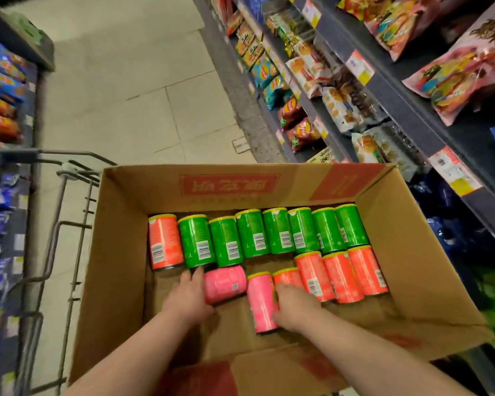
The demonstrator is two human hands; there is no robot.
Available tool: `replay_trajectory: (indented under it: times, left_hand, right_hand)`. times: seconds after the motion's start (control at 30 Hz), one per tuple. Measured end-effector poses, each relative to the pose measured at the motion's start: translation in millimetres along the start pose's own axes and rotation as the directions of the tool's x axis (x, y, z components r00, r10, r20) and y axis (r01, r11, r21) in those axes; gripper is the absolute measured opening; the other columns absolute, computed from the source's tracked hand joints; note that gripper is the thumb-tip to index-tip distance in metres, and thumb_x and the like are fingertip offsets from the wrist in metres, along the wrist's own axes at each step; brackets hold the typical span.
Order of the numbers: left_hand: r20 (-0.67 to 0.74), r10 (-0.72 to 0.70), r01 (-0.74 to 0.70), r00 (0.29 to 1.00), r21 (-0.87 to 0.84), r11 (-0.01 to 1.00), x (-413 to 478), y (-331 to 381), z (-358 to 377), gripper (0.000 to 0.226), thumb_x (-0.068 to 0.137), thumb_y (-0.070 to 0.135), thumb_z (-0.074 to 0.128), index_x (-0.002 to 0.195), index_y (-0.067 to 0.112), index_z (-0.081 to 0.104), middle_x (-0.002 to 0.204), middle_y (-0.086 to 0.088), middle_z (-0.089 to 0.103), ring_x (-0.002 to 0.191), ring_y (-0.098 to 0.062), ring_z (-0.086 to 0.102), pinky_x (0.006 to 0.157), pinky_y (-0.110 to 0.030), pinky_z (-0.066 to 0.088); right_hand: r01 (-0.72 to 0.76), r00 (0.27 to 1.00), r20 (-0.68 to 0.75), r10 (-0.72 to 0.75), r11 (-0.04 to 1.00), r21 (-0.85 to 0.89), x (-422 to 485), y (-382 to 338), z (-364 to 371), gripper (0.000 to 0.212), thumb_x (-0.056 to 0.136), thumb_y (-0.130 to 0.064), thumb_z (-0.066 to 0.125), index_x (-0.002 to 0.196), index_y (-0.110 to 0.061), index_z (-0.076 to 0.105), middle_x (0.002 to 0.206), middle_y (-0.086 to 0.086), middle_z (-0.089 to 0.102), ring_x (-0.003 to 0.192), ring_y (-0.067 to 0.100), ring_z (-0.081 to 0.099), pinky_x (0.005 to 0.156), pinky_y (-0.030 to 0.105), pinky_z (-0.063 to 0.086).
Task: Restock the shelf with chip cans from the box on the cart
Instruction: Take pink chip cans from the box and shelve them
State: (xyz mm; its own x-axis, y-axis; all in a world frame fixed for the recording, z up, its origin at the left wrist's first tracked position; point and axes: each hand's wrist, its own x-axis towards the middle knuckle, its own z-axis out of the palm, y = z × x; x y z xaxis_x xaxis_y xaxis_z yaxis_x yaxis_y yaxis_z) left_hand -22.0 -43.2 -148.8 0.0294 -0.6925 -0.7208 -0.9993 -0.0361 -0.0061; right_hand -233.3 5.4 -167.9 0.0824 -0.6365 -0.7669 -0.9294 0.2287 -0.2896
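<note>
- Inside the cardboard box (117, 252), in its near half, my left hand (187, 295) lies against the left end of a pink can (225, 284) lying crosswise; I cannot tell whether the fingers close round it.
- My right hand (296, 308) rests over a second pink can (262, 302) and an orange can (287, 277) just beside it; the grip is hidden, so I cannot tell what it holds.
- Farther in, green cans (277, 231) lie side by side in a row, with a lone orange can (165, 241) at the left end and three orange cans (342, 277) near the right wall.
- The box sits on a wire cart (55, 238); a snack shelf (412, 110) stands to the right.
</note>
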Motion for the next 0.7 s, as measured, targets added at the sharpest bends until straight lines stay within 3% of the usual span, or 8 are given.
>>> replay_trajectory:
  times: [0.13,0.3,0.53,0.7]
  left_hand:
    - [0.003,-0.014,0.014,1.0,-0.039,0.999,6.2,-2.7,5.7,0.095,0.075,0.036,0.071,0.148,0.024,0.012,0.143,-0.007,0.029,0.128,-0.031,0.043,0.103,-0.039,0.039]
    - [-0.055,0.01,-0.013,0.998,-0.039,0.999,4.0,-3.3,4.1,0.072,0.074,0.036,0.068,0.134,0.023,0.03,0.129,-0.005,0.041,0.116,-0.029,0.054,0.093,-0.038,0.046]
    - [-0.136,0.002,-0.018,0.991,-0.116,0.993,-15.4,2.5,-7.5,0.079,0.07,0.037,0.071,0.133,0.022,0.026,0.127,-0.003,0.03,0.11,-0.03,0.053,0.088,-0.037,0.047]
    - [-0.184,0.065,-0.089,0.981,-0.125,0.988,-19.2,0.3,-14.2,0.086,0.071,0.041,0.069,0.142,0.023,0.022,0.134,-0.002,0.028,0.121,-0.028,0.046,0.095,-0.035,0.041]
  right_hand:
    - [-0.015,1.0,-0.003,0.016,0.991,0.131,8.2,-5.3,9.3,0.058,0.085,-0.039,0.059,0.134,-0.015,0.04,0.131,0.009,0.052,0.119,0.029,0.053,0.094,0.034,0.044]
    - [-0.086,0.996,-0.003,0.088,0.978,0.192,14.9,-13.1,16.8,0.076,0.084,-0.049,0.061,0.141,-0.011,0.029,0.137,0.011,0.042,0.122,0.029,0.05,0.093,0.035,0.043]
    - [-0.124,0.992,-0.001,0.129,0.96,0.252,23.9,-23.0,19.1,0.091,0.08,-0.05,0.067,0.145,-0.011,0.017,0.137,0.009,0.046,0.122,0.029,0.051,0.094,0.037,0.045]
    - [-0.145,0.989,0.018,0.15,0.917,0.372,33.5,-30.0,24.9,0.102,0.076,-0.045,0.073,0.148,-0.013,0.009,0.139,0.011,0.044,0.124,0.031,0.05,0.098,0.038,0.043]
